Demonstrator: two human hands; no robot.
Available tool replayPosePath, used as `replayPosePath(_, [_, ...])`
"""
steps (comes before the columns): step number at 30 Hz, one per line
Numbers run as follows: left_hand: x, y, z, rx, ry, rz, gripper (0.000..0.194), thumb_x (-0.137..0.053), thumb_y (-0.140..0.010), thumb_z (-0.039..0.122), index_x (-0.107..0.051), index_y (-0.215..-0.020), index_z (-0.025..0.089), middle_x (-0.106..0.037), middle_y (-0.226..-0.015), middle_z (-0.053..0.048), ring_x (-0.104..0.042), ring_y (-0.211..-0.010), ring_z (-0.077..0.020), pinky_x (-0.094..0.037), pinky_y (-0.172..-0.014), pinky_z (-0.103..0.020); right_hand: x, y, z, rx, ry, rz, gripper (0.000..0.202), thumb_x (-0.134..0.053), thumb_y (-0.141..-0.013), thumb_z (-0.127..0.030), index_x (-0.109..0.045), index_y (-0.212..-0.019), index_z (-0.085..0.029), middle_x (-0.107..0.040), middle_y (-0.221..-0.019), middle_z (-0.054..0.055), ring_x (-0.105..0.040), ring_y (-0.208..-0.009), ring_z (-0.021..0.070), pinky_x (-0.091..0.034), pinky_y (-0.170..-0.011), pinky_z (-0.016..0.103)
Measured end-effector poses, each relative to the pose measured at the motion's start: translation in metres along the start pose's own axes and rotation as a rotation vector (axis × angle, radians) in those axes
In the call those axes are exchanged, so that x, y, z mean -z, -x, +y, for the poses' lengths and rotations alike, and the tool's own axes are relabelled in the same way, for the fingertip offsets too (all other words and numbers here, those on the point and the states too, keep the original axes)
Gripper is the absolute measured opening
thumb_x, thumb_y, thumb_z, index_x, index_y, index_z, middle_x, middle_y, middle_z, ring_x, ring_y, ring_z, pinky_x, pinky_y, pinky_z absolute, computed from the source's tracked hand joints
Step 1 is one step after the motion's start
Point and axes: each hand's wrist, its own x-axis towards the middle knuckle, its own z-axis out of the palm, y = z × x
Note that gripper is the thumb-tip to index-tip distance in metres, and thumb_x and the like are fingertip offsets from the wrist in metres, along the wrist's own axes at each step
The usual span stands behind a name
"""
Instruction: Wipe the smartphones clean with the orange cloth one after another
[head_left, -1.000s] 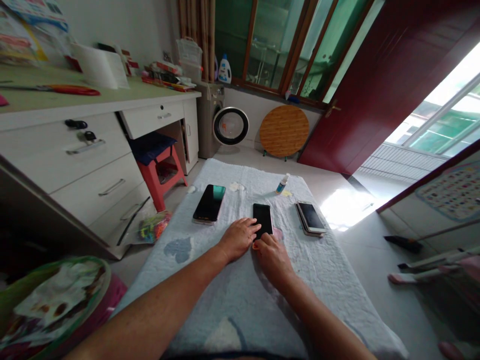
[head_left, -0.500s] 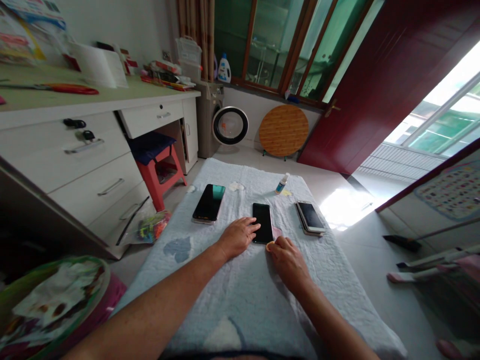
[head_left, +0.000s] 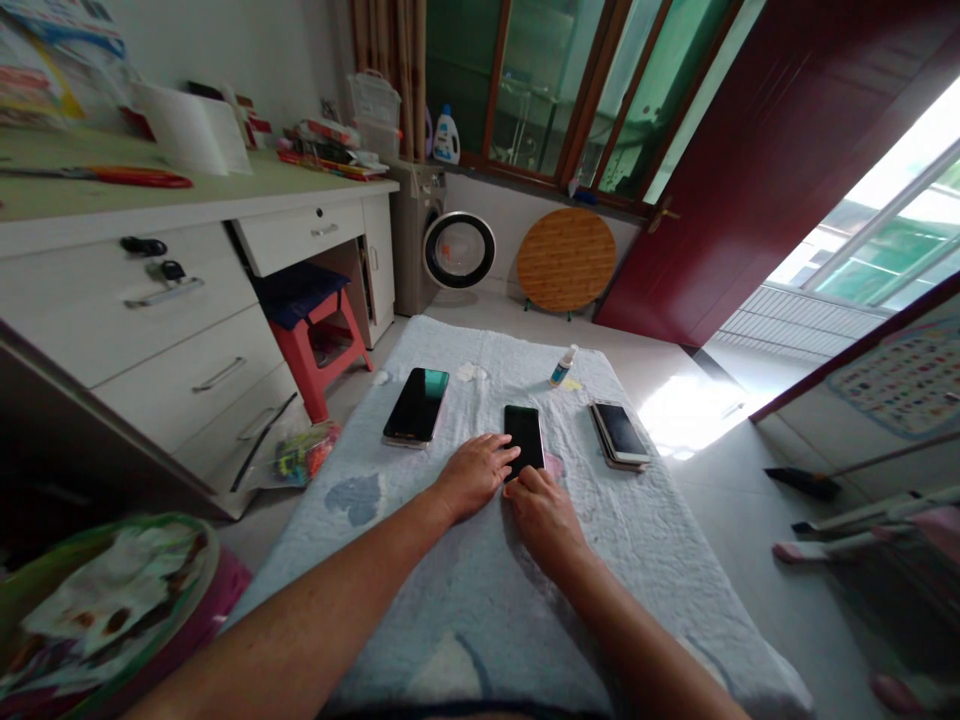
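Note:
A black smartphone (head_left: 523, 428) lies screen up on the cloth in front of me. My left hand (head_left: 480, 468) rests flat at its left edge, fingers stretched out with the tips on the screen. At the phone's near end, my right hand (head_left: 546, 515) is closed, pinching a small orange pad (head_left: 511, 489) that is mostly hidden by the fingers. Farther left lies a larger black smartphone (head_left: 418, 405). On the right, a white-framed smartphone (head_left: 619, 431) sits on top of another flat device. A small spray bottle (head_left: 562, 366) stands beyond the middle phone.
A pale blue patterned cloth (head_left: 450, 600) covers the table. To the left are a waste bin (head_left: 214, 580), a red stool (head_left: 315, 345) and a white desk (head_left: 315, 210) with drawers. Behind stand a washing machine (head_left: 412, 240) with its door ajar and a round wooden tabletop (head_left: 566, 260).
My right hand has slid left along the phone's near end with the orange pad, from the right corner toward the left one. The left hand stays in place.

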Motion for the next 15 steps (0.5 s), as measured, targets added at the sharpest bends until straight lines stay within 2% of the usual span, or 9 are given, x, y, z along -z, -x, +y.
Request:
replayPosePath(3, [-0.001, 0.001, -0.001, -0.006, -0.005, 0.002, 0.035, -0.05, -0.092, 0.026, -0.058, -0.126, 0.022, -0.055, -0.135, -0.008, -0.051, -0.123, -0.0209, -0.037, -0.107, -0.039, 0.005, 0.004, 0.004, -0.028, -0.055, 0.014, 0.019, -0.051, -0.09, -0.015, -0.069, -0.086, -0.02, -0.058, -0.083, 0.004, -0.051, -0.08, 0.0146, -0.038, -0.073, 0.024])
replayPosePath(7, [-0.003, 0.001, -0.003, -0.016, -0.011, 0.005, 0.036, -0.051, -0.092, 0.026, -0.058, -0.126, 0.022, -0.054, -0.136, -0.008, -0.05, -0.124, -0.021, -0.038, -0.107, -0.038, 0.015, 0.016, 0.018, -0.138, -0.118, -0.003, 0.024, -0.049, -0.092, -0.017, -0.071, -0.088, -0.022, -0.059, -0.083, 0.004, -0.053, -0.083, 0.0148, -0.039, -0.076, 0.023])
replayPosePath(11, [-0.004, 0.001, -0.003, -0.013, -0.021, -0.005, 0.036, -0.05, -0.092, 0.027, -0.057, -0.127, 0.022, -0.053, -0.137, -0.008, -0.049, -0.125, -0.0213, -0.037, -0.108, -0.038, 0.028, 0.024, 0.032, -0.241, -0.183, -0.025, 0.026, -0.048, -0.091, -0.018, -0.072, -0.084, -0.022, -0.059, -0.082, 0.003, -0.055, -0.081, 0.0144, -0.039, -0.073, 0.023])
replayPosePath(15, [-0.003, 0.001, -0.003, -0.024, -0.018, -0.006, 0.036, -0.046, -0.094, 0.028, -0.055, -0.129, 0.021, -0.053, -0.138, -0.008, -0.048, -0.126, -0.0207, -0.034, -0.109, -0.039, 0.038, 0.022, 0.041, -0.243, -0.243, 0.001, 0.026, -0.047, -0.091, -0.021, -0.07, -0.077, -0.02, -0.056, -0.078, 0.002, -0.055, -0.073, 0.0124, -0.038, -0.068, 0.022])
